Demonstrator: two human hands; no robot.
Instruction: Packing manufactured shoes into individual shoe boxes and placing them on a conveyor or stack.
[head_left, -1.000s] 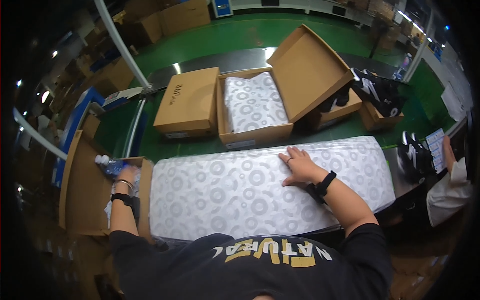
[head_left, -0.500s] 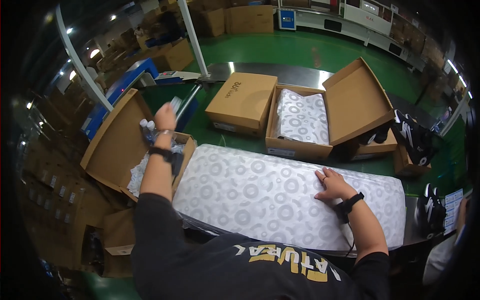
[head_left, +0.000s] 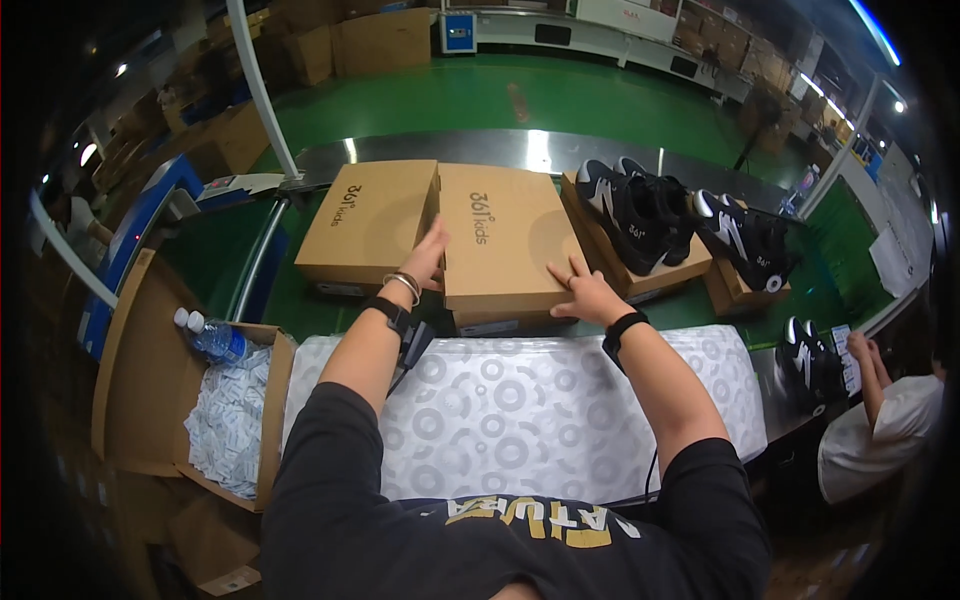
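Note:
A closed brown shoebox (head_left: 510,225) lies straight in front of me beyond the white patterned paper stack (head_left: 500,420). My left hand (head_left: 430,255) is at its left side, fingers stretched out along the edge. On the lid's near right corner rests my right hand (head_left: 588,292), thumb and fingers spread. Another closed shoebox (head_left: 370,215) stands directly to the left. Black-and-white sneakers (head_left: 640,215) sit on a box to the right, and a further pair (head_left: 745,240) sits on the box beyond it.
An open carton (head_left: 275,420) at left holds many small white packets (head_left: 230,425) and plastic bottles (head_left: 215,338). More sneakers (head_left: 808,362) stand at the right, near a co-worker (head_left: 880,430). A roller (head_left: 262,258) and a metal post (head_left: 262,90) are at the far left.
The middle shoebox's lid has come down over its patterned paper. My left hand has left the carton for the box's left side; my right hand has moved from the paper stack onto the lid.

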